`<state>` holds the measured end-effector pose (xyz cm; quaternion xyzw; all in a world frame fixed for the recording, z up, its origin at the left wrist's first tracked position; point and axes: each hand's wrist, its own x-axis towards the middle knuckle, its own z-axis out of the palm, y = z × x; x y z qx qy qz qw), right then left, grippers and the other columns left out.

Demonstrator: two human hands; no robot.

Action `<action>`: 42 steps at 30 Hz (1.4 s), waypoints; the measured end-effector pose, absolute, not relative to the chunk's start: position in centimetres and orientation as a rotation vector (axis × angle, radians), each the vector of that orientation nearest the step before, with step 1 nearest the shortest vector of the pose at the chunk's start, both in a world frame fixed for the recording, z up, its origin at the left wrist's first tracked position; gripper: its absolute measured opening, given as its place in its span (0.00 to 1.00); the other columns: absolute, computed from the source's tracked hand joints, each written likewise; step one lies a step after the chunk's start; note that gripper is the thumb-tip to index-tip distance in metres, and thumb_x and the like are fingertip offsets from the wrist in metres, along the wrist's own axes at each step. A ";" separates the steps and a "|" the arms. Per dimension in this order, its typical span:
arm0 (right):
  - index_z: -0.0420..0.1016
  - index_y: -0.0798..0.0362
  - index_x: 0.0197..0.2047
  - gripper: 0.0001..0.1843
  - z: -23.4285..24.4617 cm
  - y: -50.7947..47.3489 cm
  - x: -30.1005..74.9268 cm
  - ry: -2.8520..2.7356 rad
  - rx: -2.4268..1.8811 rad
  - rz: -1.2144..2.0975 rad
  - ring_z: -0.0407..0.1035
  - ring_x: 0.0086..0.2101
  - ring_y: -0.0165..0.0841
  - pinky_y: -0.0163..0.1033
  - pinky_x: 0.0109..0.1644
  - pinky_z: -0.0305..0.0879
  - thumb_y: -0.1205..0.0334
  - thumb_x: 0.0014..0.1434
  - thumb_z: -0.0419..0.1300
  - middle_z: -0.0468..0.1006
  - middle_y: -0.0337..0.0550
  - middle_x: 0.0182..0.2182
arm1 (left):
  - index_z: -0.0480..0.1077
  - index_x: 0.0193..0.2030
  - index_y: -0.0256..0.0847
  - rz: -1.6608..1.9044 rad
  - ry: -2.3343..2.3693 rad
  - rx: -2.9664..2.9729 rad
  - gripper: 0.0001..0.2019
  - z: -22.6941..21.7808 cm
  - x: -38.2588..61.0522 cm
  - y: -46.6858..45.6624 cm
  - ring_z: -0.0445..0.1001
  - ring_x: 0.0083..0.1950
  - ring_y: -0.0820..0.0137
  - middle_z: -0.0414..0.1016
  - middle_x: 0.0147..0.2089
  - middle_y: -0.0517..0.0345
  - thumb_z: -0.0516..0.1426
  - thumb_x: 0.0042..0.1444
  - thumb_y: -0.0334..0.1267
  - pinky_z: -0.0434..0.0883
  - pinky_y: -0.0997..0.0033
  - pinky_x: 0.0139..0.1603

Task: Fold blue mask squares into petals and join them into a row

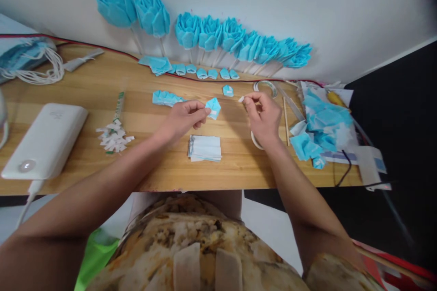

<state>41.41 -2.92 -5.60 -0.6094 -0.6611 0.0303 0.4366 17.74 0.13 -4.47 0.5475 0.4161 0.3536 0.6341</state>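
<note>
My left hand (191, 114) pinches a small folded blue paper petal (214, 108) with a white strip across its face, held just above the table. To its right, my right hand (263, 116) grips a small white strip (241, 99) between thumb and fingertip. Behind the gap between the hands lies another folded blue petal (228, 91). A row of overlapping blue petals (165, 97) sits behind my left hand. In front of the hands rests a stack of pale paper sheets (205, 148). A heap of white strips (115, 136) lies to the left.
Blue paper flowers (210, 32) on sticks lean against the wall, with small rolled blue pieces (202, 73) before them. A tape roll (268, 87), a thin stick (286, 120) and crumpled blue paper (326, 113) are at right. A white power bank (48, 138) lies at left.
</note>
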 end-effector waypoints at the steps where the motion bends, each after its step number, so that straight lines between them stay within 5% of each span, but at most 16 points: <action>1: 0.77 0.48 0.39 0.12 -4.8 -3.2 40.4 -1.719 -1.441 0.011 0.75 0.35 0.35 0.42 0.39 0.69 0.54 0.70 0.55 0.82 0.42 0.34 | 0.69 0.24 0.39 0.802 0.960 1.245 0.12 -4.4 17.7 0.1 0.64 0.24 0.78 0.70 0.23 0.62 0.64 0.53 0.39 0.63 0.75 0.28; 5: 0.79 0.46 0.39 0.09 -3.4 -3.4 37.9 -1.974 -1.132 -0.204 0.77 0.36 0.36 0.44 0.40 0.71 0.61 0.69 0.57 0.85 0.42 0.34 | 0.69 0.25 0.39 0.802 0.989 1.232 0.10 -4.1 17.7 0.1 0.63 0.24 0.79 0.69 0.23 0.63 0.63 0.53 0.38 0.63 0.76 0.28; 13: 0.80 0.42 0.37 0.12 -5.5 -2.8 37.8 -1.993 -1.307 -0.096 0.76 0.38 0.40 0.51 0.44 0.73 0.55 0.69 0.56 0.84 0.44 0.33 | 0.67 0.23 0.39 0.819 0.964 1.241 0.10 -3.6 17.7 -0.2 0.61 0.23 0.79 0.66 0.20 0.65 0.62 0.52 0.34 0.61 0.75 0.27; 42: 0.78 0.48 0.39 0.06 -5.9 -2.4 37.6 -2.021 -0.898 -0.667 0.72 0.32 0.30 0.38 0.36 0.66 0.66 0.67 0.61 0.80 0.37 0.30 | 0.67 0.24 0.39 0.806 0.971 1.281 0.08 -3.3 17.7 -0.3 0.59 0.23 0.80 0.64 0.20 0.67 0.60 0.51 0.35 0.58 0.77 0.26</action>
